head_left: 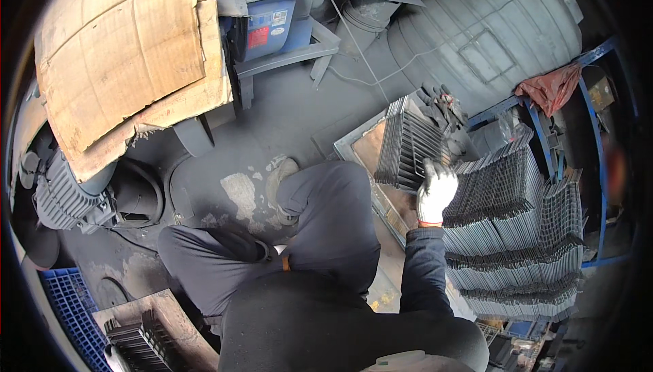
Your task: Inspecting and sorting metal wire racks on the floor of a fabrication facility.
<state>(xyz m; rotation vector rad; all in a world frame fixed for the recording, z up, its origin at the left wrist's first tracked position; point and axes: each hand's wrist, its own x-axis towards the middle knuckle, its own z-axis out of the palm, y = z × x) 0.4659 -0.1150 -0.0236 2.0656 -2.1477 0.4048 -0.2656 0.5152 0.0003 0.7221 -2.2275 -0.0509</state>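
Note:
My right hand (436, 193), in a white glove with dark fingertips, is closed on the near right edge of a black wire rack. That rack belongs to a leaning stack of black wire racks (407, 144) on a board-topped stand. At the lower left, a small part of my left hand (116, 357) shows in a white glove. It is beside another batch of black wire racks (144, 345) lying on a brown board (183, 331). Its fingers are mostly hidden, so I cannot tell its grip.
Tall piles of grey wire racks (496, 195) fill the right side, beside a blue metal frame (600, 168). Dark gloves (445, 103) lie behind the held stack. Large cardboard sheets (126, 52) stand at the left, above a motor (71, 191). A big ribbed grey tank (486, 31) lies at the back.

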